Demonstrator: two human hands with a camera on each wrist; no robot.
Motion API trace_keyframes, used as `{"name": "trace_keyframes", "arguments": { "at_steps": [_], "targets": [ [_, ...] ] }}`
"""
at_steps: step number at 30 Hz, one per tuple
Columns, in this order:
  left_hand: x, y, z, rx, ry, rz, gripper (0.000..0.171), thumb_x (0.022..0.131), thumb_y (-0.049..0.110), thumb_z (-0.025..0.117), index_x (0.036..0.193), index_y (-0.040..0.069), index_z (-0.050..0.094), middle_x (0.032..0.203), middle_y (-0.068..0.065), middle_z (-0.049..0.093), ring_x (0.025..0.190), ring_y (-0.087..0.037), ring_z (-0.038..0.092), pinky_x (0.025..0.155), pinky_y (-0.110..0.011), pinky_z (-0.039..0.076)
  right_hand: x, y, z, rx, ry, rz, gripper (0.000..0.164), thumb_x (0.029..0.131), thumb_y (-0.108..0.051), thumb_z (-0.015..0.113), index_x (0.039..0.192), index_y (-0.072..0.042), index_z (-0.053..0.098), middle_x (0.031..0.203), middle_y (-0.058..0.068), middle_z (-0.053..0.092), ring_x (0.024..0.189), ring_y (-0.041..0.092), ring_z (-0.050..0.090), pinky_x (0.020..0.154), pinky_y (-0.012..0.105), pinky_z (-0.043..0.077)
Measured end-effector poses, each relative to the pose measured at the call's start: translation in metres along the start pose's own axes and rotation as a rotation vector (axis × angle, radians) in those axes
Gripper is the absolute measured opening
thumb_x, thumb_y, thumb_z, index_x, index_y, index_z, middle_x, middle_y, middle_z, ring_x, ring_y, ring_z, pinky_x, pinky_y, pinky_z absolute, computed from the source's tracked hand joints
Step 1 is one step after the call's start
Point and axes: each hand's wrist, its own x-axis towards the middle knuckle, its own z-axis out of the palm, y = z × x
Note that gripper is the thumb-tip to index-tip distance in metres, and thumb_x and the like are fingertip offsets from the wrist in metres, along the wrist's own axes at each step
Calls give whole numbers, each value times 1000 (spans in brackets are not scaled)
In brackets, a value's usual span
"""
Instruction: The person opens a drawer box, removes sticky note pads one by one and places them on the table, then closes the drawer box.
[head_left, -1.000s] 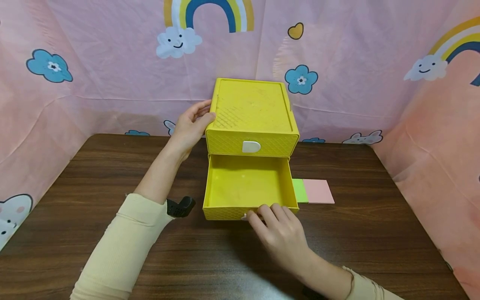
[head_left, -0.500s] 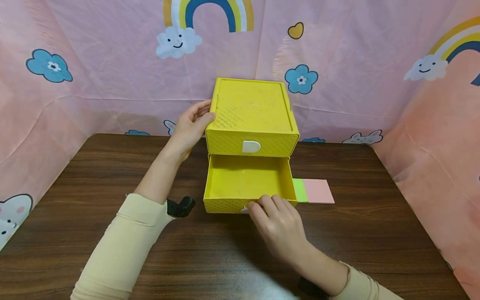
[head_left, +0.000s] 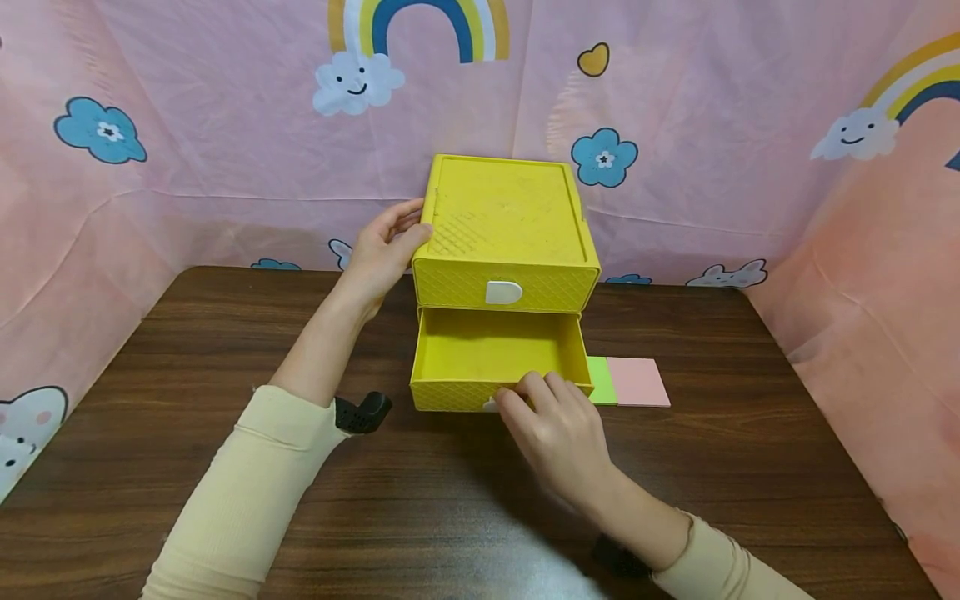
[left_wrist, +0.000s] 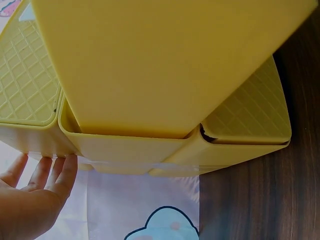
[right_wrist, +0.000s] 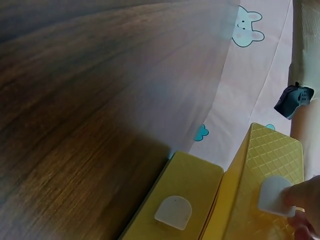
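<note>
Pink cloth (head_left: 255, 150) printed with rainbows, clouds and rabbits, behind a dark wood-grain tabletop (head_left: 225, 467); near its 12 o'clock edge, a yellow unit (head_left: 506, 212) with 2 drawers, upper closed, lower drawer (head_left: 450, 397) partly out toward 6 o'clock; hands well apart; left hand (head_left: 378, 254) at the unit's 9 o'clock side, fingertips on its wall, thumb by the top edge; right hand (head_left: 558, 433) at 5 o'clock, pinching the lower drawer's white tab (right_wrist: 272, 195) between thumb and fingers; green pad (head_left: 602, 381) and pink pad (head_left: 639, 382) side by side at 4 o'clock, green nearer the drawer.
</note>
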Motion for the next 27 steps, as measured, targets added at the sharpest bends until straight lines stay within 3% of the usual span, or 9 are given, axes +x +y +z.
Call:
{"name": "trace_keyframes", "arguments": {
  "at_steps": [11, 20, 27],
  "targets": [
    [1, 0, 1, -8, 2, 7, 48, 92, 21, 54, 138, 18, 42, 137, -4, 44, 116, -17, 48, 95, -33, 43, 2, 9, 12, -16, 22, 15, 10, 84, -10, 64, 75, -8, 61, 67, 2, 49, 53, 17, 36, 46, 22, 28],
    [1, 1, 1, -14, -1, 5, 48, 92, 21, 54, 138, 17, 42, 137, -5, 44, 116, -17, 48, 94, -33, 44, -7, 20, 30, -18, -63, 66, 5, 83, -13, 67, 82, -10, 63, 72, 2, 52, 57, 20, 43, 48, 27, 35],
    [0, 1, 0, -2, -1, 6, 49, 92, 22, 54, 138, 18, 42, 137, -5, 44, 117, -17, 48, 94, -32, 44, -5, 24, 35, -15, -76, 85, 7, 82, -16, 69, 82, -11, 64, 73, 2, 52, 60, 19, 46, 50, 27, 38]
  ]
}}
